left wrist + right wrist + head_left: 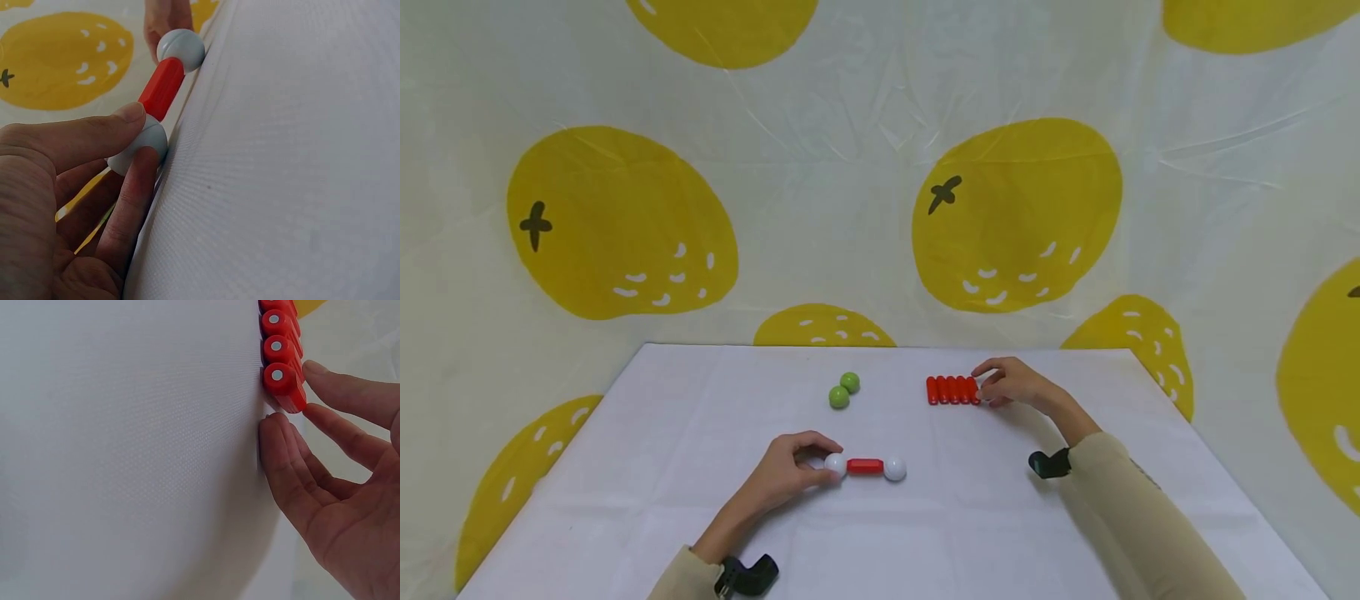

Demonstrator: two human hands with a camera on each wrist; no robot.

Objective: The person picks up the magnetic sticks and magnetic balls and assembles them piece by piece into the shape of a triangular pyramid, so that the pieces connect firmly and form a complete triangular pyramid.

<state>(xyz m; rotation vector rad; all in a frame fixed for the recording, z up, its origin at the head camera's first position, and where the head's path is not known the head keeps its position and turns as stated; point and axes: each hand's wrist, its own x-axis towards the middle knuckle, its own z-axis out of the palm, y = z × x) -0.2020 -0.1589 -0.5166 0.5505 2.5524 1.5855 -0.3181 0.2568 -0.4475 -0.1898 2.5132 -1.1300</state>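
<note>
on white cloth (970, 533), a glossy white ball (834, 463) capping a red faceted rod (865, 467) is pinched by the left hand (779, 472); the right hand (1017, 384) is held, fingers spread, at the right end of a row of glossy red rods (953, 390).

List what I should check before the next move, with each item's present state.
1. Left hand holding the left white ball: ok, fingers on it.
2. Red bar meeting both balls: ok, no gap shows beside it or the right white ball.
3. Right hand at the row of red rods: ok, at its right end.
4. Right hand gripping the end rod: cannot tell; contact is unclear.
5. Green balls away from both hands: ok.
</note>
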